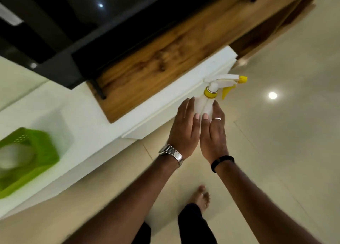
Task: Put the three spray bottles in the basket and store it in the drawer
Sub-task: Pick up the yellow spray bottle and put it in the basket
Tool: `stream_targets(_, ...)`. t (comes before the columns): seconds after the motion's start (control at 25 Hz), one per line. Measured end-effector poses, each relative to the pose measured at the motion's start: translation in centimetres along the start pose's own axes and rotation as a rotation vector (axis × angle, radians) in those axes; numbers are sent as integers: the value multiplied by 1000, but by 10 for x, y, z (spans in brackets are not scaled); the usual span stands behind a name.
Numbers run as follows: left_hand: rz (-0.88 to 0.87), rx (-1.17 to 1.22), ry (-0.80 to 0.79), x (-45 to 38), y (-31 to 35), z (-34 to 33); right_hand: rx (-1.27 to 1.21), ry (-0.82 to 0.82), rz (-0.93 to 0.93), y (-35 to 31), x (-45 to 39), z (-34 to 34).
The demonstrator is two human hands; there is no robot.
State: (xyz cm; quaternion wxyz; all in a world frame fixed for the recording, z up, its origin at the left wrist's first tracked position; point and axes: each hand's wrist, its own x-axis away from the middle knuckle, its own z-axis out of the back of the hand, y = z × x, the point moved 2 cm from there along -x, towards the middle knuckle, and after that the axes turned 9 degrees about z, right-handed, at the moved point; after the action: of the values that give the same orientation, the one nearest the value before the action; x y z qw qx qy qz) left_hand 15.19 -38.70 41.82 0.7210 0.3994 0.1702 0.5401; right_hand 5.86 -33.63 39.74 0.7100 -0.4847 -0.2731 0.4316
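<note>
A white spray bottle [211,94] with a yellow collar, trigger and nozzle tip is held upright between both my hands, above the floor just off the front edge of the white counter. My left hand [184,129] presses its left side and my right hand [214,133] its right side, thumbs on the bottle body. The green basket [42,151] stands on the white counter at the far left, blurred, with a pale whitish shape inside that I cannot identify. No open drawer shows.
The white counter [103,125] runs diagonally from lower left to upper right, with a wooden board [156,63] on it and a dark glossy panel [73,22] behind. Beige floor tiles [285,133] lie to the right. My bare foot [200,197] stands below.
</note>
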Motion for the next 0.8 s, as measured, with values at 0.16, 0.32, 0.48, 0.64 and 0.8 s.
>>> stream_targets(0.16, 116, 44, 166, 31, -65, 98, -36, -115, 162, -60, 19, -103)
stream_targets(0.32, 190, 62, 261, 73, -136, 184, -77, -234, 238, -108, 58, -203)
stream_targets(0.48, 277, 79, 385, 115, -206, 265, -98, -377, 308, -157, 98, -297)
stream_targets(0.64, 351, 92, 511, 159, -262, 323, -86, -535, 363, -189, 138, -371)
stream_targets(0.8, 421, 40, 596, 195, -321, 357, 38, -720, 462, -200, 167, -427)
